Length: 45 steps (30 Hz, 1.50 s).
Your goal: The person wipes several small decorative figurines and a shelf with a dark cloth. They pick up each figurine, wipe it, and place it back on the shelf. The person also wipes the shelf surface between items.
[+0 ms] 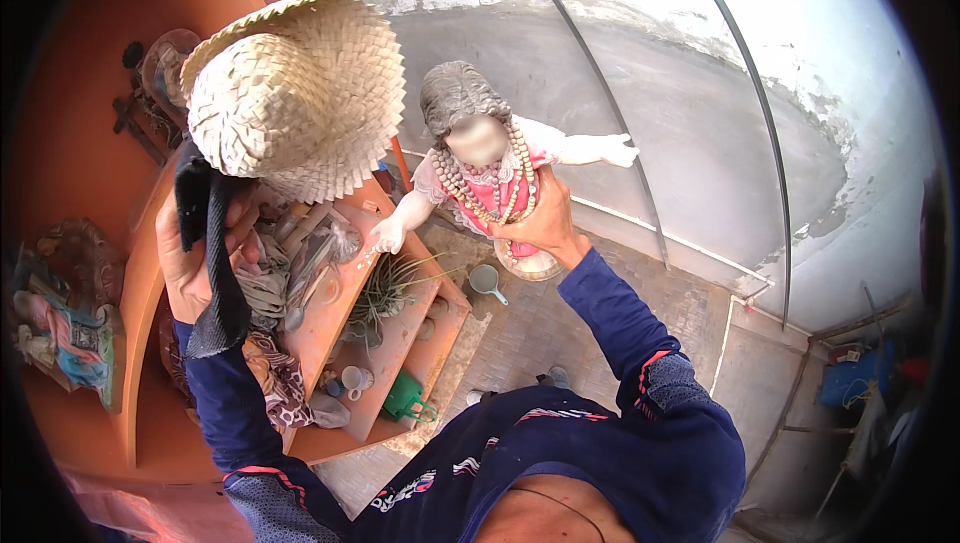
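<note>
My left hand [185,278] is closed around a black cloth strap [222,273] that hangs down past the wrist. Just above it is a woven straw hat [250,108], which seems to be held in the same hand; the hat's lower edge hides part of the grip. My right hand [543,218] grips a doll-like statue [480,158] by the side of its body. The statue has grey-brown sculpted hair, a pink dress with white lace sleeves and several strings of beads. Its arms are spread, and it stands upright on a round base [530,265].
Orange stepped shelves [400,328] on the left carry cloths, cups, a spiky plant [385,293] and a green container [408,398]. Another figurine [85,343] stands at far left. A small pan-like dipper [485,280] is below the statue. Dark poles lean against the grey wall.
</note>
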Each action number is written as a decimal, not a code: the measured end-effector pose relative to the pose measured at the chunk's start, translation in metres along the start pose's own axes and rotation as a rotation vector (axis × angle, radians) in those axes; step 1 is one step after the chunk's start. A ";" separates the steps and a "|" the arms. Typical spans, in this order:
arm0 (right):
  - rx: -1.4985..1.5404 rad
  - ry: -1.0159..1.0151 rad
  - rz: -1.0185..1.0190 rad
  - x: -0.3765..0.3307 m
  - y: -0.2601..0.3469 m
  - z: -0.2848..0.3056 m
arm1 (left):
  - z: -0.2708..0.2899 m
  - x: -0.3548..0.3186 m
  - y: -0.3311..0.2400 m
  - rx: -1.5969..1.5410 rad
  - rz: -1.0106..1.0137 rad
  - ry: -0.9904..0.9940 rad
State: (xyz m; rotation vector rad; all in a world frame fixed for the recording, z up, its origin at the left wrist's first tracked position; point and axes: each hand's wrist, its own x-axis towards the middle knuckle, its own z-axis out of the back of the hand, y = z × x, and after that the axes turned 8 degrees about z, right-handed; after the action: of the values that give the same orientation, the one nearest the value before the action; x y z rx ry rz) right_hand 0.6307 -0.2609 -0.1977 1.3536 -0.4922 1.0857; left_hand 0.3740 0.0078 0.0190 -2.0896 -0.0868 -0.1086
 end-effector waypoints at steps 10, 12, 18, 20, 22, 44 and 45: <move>0.039 0.057 -0.120 -0.055 -0.035 0.059 | -0.067 0.102 0.110 -0.319 0.232 0.057; 0.054 0.072 -0.114 -0.065 -0.040 0.066 | -0.072 0.107 0.132 -0.387 0.270 0.023; -0.009 0.148 -0.063 -0.091 -0.043 0.085 | -0.080 0.101 0.175 -0.229 0.377 -0.333; -0.011 0.178 -0.093 -0.098 -0.043 0.090 | -0.078 0.101 0.180 -0.166 0.410 -0.376; -0.011 0.206 -0.091 -0.104 -0.044 0.093 | -0.075 0.101 0.185 -0.170 0.488 -0.303; 0.117 0.247 -0.088 -0.105 -0.053 0.067 | -0.122 0.139 0.134 0.896 0.332 -0.191; 0.142 0.220 -0.098 -0.106 -0.055 0.068 | -0.119 0.143 0.132 0.869 0.393 -0.252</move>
State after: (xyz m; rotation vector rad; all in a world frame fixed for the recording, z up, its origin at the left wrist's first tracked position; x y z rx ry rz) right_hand 0.6472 -0.3519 -0.2988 1.3471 -0.1877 1.1892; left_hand 0.5252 -0.1582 -0.0195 -1.2091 0.1113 0.3731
